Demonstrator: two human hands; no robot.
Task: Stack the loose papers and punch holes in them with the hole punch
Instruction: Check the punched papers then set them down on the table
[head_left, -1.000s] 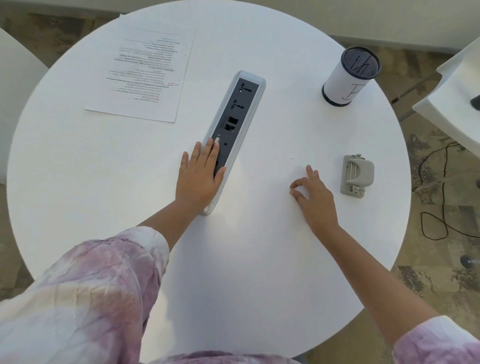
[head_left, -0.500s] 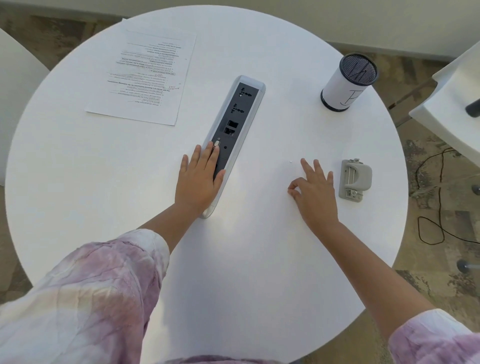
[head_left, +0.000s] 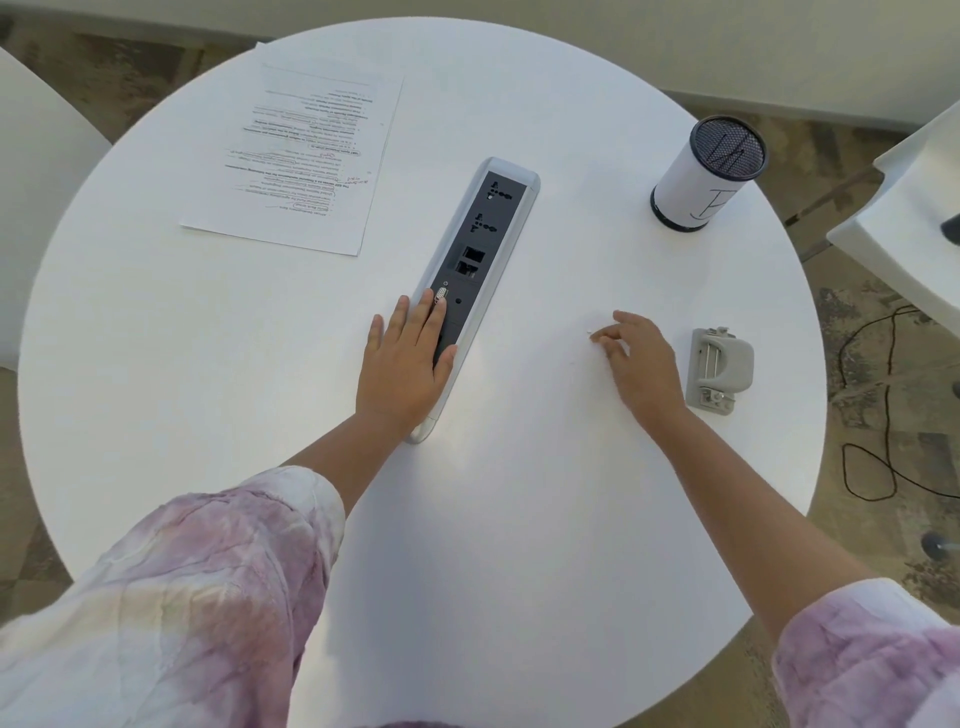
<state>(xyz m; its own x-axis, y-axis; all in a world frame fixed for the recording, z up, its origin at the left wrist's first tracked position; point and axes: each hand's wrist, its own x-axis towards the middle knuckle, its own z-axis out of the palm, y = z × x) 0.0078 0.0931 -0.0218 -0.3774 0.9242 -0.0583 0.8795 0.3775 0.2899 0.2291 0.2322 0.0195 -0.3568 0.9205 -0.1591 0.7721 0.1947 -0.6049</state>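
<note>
**Papers lie across the table; hole punch waits beside the right hand**

The left hand (head_left: 402, 364) is laid flat, fingers straight and close together, on the near end of the power strip (head_left: 470, 280) set into the round table (head_left: 156, 364); nothing is gripped, and the hand is judged to be placed there merely for support. The right hand (head_left: 641, 364) is held low over the bare tabletop with its fingers loosely curled and the thumb and forefinger drawn toward a tiny white speck (head_left: 589, 332) just off their tips; whether the speck is actually pinched cannot be told. It may be a paper scrap being cleared before work starts.

The hole punch (head_left: 719, 369) is seen just beside the right hand, on its outer side, ungripped and lying flat, so it is placed within easy reach. The papers (head_left: 306, 156) are found well beyond the left hand's fingertips, on the far side of the power strip from the punch, lying as a roughly squared pile with one sheet's corner showing past the top edge. A white cylinder (head_left: 701, 179) with a mesh top stands well beyond the right hand.

By this layout, stacking is judged hardly begun and no punching done
</note>
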